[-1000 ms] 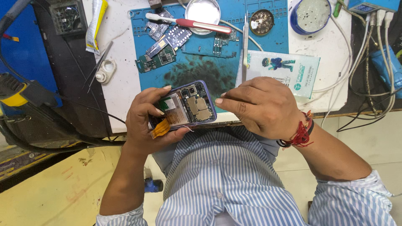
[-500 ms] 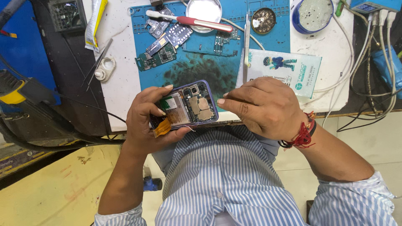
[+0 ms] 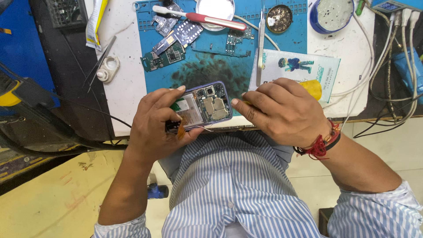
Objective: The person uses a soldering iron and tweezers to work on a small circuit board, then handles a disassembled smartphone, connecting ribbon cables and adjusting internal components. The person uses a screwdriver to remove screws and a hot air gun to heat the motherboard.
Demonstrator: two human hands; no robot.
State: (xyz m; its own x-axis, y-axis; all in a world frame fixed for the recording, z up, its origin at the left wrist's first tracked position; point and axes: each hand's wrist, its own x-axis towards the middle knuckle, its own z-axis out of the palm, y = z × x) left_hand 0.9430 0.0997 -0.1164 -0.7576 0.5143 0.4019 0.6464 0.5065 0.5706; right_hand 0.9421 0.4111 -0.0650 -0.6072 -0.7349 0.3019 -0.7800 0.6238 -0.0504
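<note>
My left hand (image 3: 154,123) grips an opened phone (image 3: 203,105) with a purple frame, its back off, showing circuit boards and an orange flex cable at its lower left end. The phone is held at the near edge of a blue work mat (image 3: 211,66). My right hand (image 3: 282,112) is closed around a yellow-handled tool (image 3: 313,88). Its handle end sticks out behind the knuckles, and its tip end sits beside the phone's right edge. A red thread band is on my right wrist.
On the mat lie loose circuit boards (image 3: 169,53), a red-handled brush (image 3: 207,18), a round metal dish (image 3: 216,9), tweezers (image 3: 261,44) and a small tin (image 3: 279,18). A printed card (image 3: 304,66), a blue bowl (image 3: 331,15) and white cables (image 3: 374,75) are at right.
The phone and both hands have stayed together at the mat's near edge. The yellow handle now shows behind my right hand. The view has shifted slightly.
</note>
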